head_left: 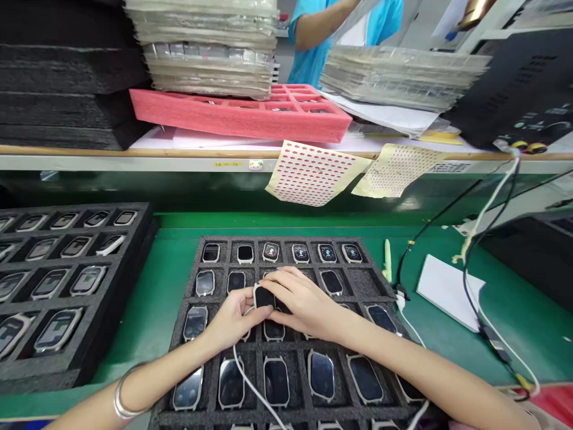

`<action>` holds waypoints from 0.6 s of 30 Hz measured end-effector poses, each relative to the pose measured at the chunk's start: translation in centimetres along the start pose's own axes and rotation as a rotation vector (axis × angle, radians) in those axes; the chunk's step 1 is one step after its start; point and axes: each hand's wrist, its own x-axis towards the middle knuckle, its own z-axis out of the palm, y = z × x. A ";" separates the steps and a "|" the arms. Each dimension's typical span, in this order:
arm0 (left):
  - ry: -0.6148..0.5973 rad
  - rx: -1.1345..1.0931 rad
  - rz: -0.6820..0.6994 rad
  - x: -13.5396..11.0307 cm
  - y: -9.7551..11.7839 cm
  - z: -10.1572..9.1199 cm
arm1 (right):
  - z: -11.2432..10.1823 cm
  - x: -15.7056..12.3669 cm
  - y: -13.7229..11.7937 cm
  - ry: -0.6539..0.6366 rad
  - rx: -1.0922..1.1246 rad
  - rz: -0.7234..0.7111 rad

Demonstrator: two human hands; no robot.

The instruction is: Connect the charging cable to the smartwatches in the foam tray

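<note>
A glossy black-screened smartwatch with a pale metal rim [264, 297] sits near the middle of a black foam tray [358, 280], gripped closely between the left hand [233, 319] and the curled right hand [299, 300]. A thin white cable [249, 382] runs down from it across the tray (similar watches lie in nearby cells [276, 382]).

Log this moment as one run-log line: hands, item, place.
Left hand: gripping smartwatch | Right hand: gripping smartwatch | Place: over black foam tray | Nearby: white cable
</note>
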 end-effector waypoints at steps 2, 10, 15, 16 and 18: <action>-0.003 0.016 0.011 -0.1 0.1 -0.1 | 0.7 -0.1 0.3 0.062 0.039 -0.029; -0.076 0.033 0.007 -0.9 0.4 -0.3 | 2.0 -0.7 0.6 0.232 0.182 -0.134; -0.089 0.048 0.009 -0.9 0.5 -0.3 | 2.0 -0.7 0.3 0.236 0.254 -0.120; -0.085 0.052 0.006 -0.9 0.6 -0.3 | 1.9 -0.7 0.3 0.227 0.274 -0.112; -0.071 0.044 0.000 -0.9 0.9 -0.2 | 1.5 -0.7 0.4 0.193 0.349 -0.082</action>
